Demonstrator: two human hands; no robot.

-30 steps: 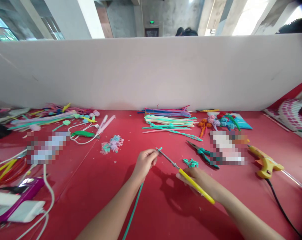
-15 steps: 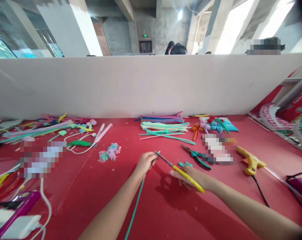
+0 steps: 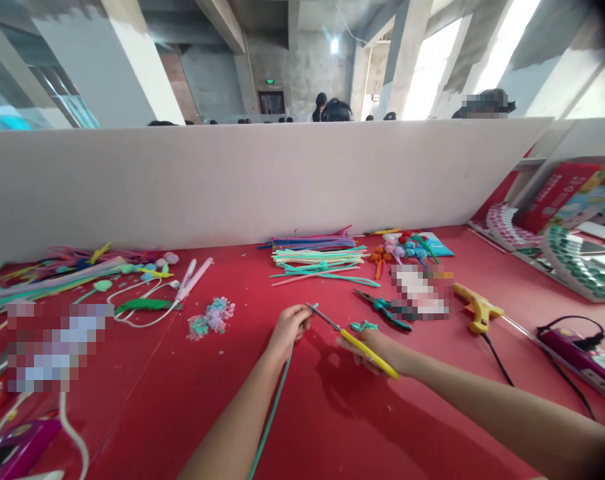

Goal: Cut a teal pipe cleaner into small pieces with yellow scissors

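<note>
Above a red surface [image 3: 332,427], the left hand [image 3: 288,328] pinches the upper end of a long teal pipe cleaner [image 3: 272,413] that trails back toward the person. The right hand [image 3: 377,350] is closed around yellow-handled scissors [image 3: 352,340], their blade tips meeting the pipe cleaner's tip beside the left fingers. Teal pliers [image 3: 385,308] and a yellow glue gun [image 3: 475,310] lie just beyond.

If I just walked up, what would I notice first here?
Right in the middle, the left hand pinches a teal pipe cleaner while the right hand aims yellow-handled scissors at its tip. Behind them, a colourful pile of pipe cleaners lies by the white wall, with a yellow glue gun to the right.
</note>
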